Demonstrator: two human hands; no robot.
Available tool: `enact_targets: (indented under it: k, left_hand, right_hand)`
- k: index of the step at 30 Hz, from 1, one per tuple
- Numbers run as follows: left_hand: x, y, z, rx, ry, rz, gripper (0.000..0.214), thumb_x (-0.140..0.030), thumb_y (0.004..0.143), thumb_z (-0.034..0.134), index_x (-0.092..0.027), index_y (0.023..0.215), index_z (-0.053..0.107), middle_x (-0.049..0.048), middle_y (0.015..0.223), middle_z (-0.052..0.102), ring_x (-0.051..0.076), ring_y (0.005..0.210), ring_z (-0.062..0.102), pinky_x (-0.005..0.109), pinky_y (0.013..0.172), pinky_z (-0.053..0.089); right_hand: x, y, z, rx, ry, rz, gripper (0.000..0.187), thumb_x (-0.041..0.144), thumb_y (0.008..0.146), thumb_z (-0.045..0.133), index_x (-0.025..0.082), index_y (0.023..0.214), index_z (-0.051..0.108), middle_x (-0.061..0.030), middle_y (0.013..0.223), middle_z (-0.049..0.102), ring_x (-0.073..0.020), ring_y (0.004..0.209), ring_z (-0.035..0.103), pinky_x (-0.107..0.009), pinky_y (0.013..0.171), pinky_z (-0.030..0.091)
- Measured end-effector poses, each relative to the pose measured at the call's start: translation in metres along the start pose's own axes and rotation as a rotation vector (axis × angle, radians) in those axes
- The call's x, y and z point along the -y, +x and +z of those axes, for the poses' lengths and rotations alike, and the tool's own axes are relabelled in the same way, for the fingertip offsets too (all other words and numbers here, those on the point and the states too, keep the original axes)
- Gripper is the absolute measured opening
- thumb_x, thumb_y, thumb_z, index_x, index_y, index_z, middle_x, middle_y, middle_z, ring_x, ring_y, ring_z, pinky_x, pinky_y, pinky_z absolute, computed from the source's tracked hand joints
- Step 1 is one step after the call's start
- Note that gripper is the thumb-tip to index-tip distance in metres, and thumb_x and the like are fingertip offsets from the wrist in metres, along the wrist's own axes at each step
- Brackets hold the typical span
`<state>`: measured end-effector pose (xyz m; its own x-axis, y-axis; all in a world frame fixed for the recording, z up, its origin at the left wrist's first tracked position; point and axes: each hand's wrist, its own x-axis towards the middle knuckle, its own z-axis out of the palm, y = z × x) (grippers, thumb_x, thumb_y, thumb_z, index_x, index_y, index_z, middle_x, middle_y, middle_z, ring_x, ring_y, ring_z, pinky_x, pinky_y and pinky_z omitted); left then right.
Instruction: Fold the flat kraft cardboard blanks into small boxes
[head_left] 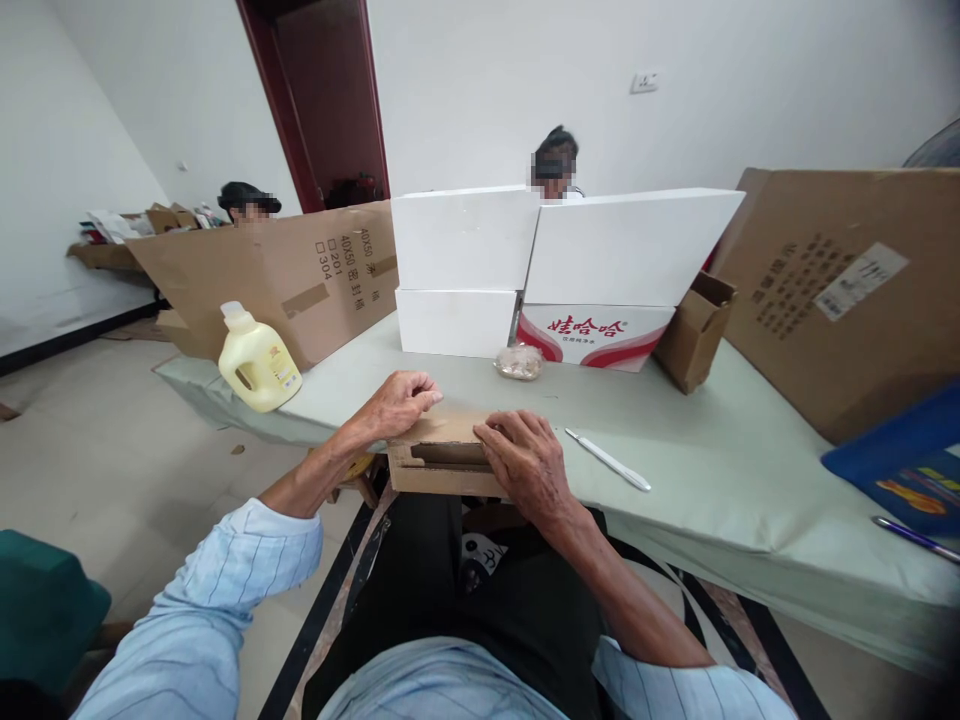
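Note:
A small brown cardboard box point(442, 482) lies at the near edge of the table, with a slot-like opening in the side facing me. My right hand point(525, 460) is closed over its right end, fingers bent on the top edge. At the box's upper left, my left hand point(405, 402) has its fingers curled and pinched together; whatever they hold, if anything, cannot be made out. To the right of the box lies a white craft knife with a slim handle point(609, 460). Beyond it sits a clear plastic-wrapped bundle point(518, 362).
White cartons point(457, 320) stand across the table, flanked by large brown cardboard panels point(322, 290). A yellow jug point(259, 365) is at the left edge. A blue packet point(911, 470) and a pen point(916, 540) lie at right. Two people sit behind the cartons.

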<state>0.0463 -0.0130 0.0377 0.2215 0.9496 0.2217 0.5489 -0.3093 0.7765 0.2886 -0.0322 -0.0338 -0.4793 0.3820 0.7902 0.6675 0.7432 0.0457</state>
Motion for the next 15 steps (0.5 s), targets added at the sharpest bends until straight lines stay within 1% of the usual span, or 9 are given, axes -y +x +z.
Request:
enact_targets:
  k: [3,5,9,12,15]
  left_hand:
    - [0.005,0.003,-0.008,-0.086,-0.053,0.008,0.021,-0.037,0.084,0.059,-0.018,0.074,0.060,-0.0015,0.068,0.057,0.013,0.064,0.050,0.028,0.064,0.042]
    - [0.004,0.002,-0.014,-0.146,-0.082,0.029,0.021,-0.037,0.085,0.060,-0.018,0.076,0.062,-0.0003,0.070,0.060,0.014,0.066,0.053,0.028,0.065,0.045]
    - [-0.008,-0.012,-0.022,-0.250,-0.067,0.112,0.022,-0.037,0.089,0.062,-0.018,0.077,0.063,-0.0007,0.071,0.059,0.014,0.066,0.052,0.026,0.062,0.043]
    - [-0.020,-0.026,-0.017,-0.287,-0.038,0.177,0.021,-0.034,0.093,0.062,-0.019,0.078,0.063,-0.0015,0.070,0.057,0.013,0.064,0.050,0.025,0.059,0.040]
    - [-0.022,-0.032,-0.004,-0.290,0.009,0.289,0.019,-0.027,0.096,0.060,-0.019,0.079,0.062,-0.0017,0.071,0.057,0.013,0.065,0.050,0.026,0.061,0.040]
  right_hand:
    - [-0.003,0.003,0.001,0.028,0.016,0.006,0.018,0.015,0.106,0.056,0.022,0.103,0.073,-0.0064,0.100,0.072,-0.0223,0.092,0.057,-0.036,0.085,0.041]
    - [-0.009,0.007,0.002,0.050,0.039,0.025,0.019,0.018,0.107,0.056,0.022,0.105,0.074,-0.0070,0.102,0.072,-0.0224,0.092,0.057,-0.036,0.084,0.041]
    - [-0.027,0.026,0.007,0.118,0.143,0.122,0.018,0.027,0.106,0.061,0.024,0.103,0.078,-0.0068,0.102,0.074,-0.0228,0.094,0.060,-0.035,0.081,0.042]
    - [-0.042,0.048,0.011,0.187,0.245,0.227,0.015,0.024,0.100,0.066,0.024,0.097,0.081,-0.0057,0.099,0.076,-0.0225,0.095,0.064,-0.033,0.079,0.043]
    - [-0.054,0.071,0.014,0.271,0.317,0.329,0.014,0.018,0.094,0.068,0.023,0.095,0.082,-0.0051,0.099,0.077,-0.0217,0.094,0.066,-0.031,0.076,0.043]
